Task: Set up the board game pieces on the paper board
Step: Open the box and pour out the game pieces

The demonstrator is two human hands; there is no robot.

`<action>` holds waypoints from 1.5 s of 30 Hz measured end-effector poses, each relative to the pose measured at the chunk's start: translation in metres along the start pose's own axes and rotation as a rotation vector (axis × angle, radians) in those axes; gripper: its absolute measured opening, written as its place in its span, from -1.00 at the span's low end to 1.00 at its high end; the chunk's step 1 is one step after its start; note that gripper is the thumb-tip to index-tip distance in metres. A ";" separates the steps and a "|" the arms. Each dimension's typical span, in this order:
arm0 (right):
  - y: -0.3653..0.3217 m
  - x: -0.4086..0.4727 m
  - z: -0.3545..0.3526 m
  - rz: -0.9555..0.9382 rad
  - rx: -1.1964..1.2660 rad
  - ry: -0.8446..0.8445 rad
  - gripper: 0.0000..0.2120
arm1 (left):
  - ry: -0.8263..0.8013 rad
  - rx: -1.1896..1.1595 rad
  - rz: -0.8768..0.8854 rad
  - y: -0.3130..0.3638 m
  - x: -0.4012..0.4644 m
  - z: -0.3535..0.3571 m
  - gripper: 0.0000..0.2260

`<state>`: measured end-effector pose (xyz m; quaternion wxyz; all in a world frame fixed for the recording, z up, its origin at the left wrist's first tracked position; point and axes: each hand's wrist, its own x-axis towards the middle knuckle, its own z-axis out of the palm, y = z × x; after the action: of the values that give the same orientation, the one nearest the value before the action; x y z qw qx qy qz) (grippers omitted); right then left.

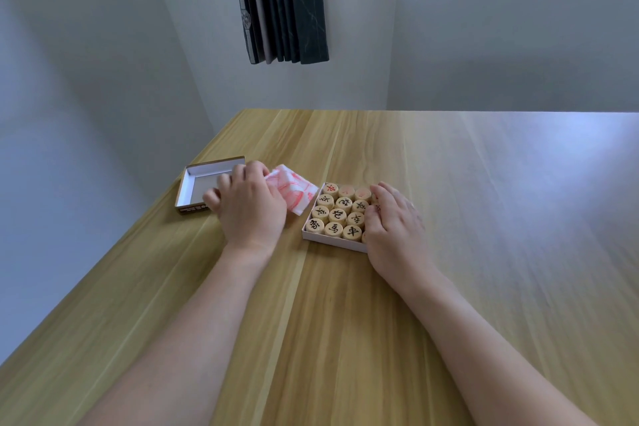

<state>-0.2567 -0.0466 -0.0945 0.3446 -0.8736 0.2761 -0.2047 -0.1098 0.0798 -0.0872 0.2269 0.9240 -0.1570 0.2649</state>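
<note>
Wooden pieces (337, 214) boxed under flat right hand (392, 218); left hand (247, 204) pinches folded board (294, 192), likely unfolding next.

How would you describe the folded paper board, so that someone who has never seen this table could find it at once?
Start from the wooden table and find the white tray of round wooden pieces under the right hand. Just left of it lies the folded paper board, gripped by the left hand. It alone is soft white paper printed in red, unlike the empty box lid further left.
</note>
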 end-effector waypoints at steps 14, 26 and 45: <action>0.002 0.003 0.000 0.022 0.235 0.025 -0.59 | -0.238 -0.199 0.145 0.009 -0.004 0.005 -0.67; 0.005 0.014 0.004 0.291 0.752 0.092 -0.41 | -0.699 -0.365 -0.083 0.044 -0.006 -0.008 -0.83; 0.009 0.024 0.021 0.314 1.044 0.065 -0.16 | -0.642 -0.979 -0.272 0.061 -0.006 -0.044 -0.80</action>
<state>-0.2298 -0.0565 -0.1112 0.7502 -0.5280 0.2754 -0.2873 -0.1583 0.0508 -0.0372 0.5990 0.7578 -0.2019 -0.1618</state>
